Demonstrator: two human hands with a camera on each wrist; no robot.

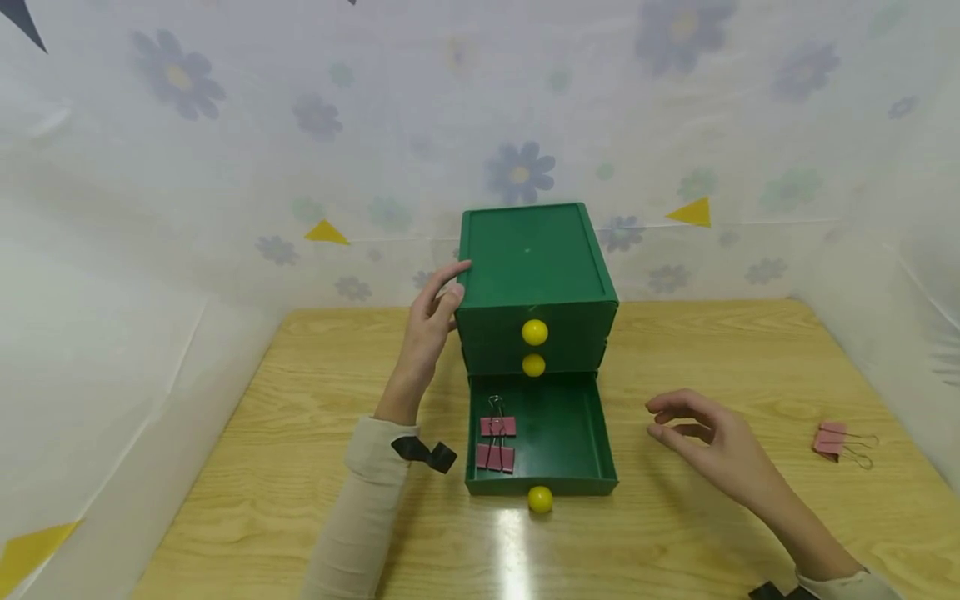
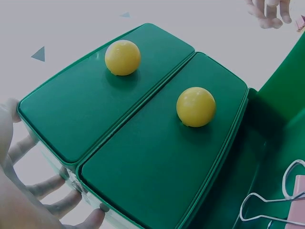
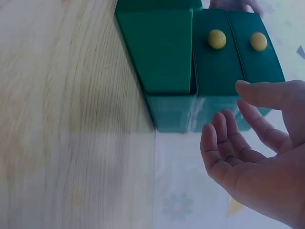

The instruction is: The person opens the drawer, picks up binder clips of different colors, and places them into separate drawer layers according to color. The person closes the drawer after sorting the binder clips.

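A green three-drawer box (image 1: 534, 267) stands at the back middle of the wooden table (image 1: 300, 417). Its two upper drawers are closed, each with a yellow knob (image 1: 535, 332) (image 2: 195, 106). The bottom drawer (image 1: 555, 433) is pulled out and holds two pink binder clips (image 1: 497, 442). My left hand (image 1: 435, 312) rests with straight fingers (image 2: 52, 183) on the box's left side, near the top corner. My right hand (image 1: 693, 433) hovers over the table to the right of the pulled-out drawer, fingers (image 3: 228, 143) loosely curled and holding nothing.
A third pink binder clip (image 1: 834, 440) lies on the table at the far right. White flowered sheets (image 1: 225, 167) wall in the table at the back and both sides. The box's side (image 3: 159, 52) shows large in the right wrist view.
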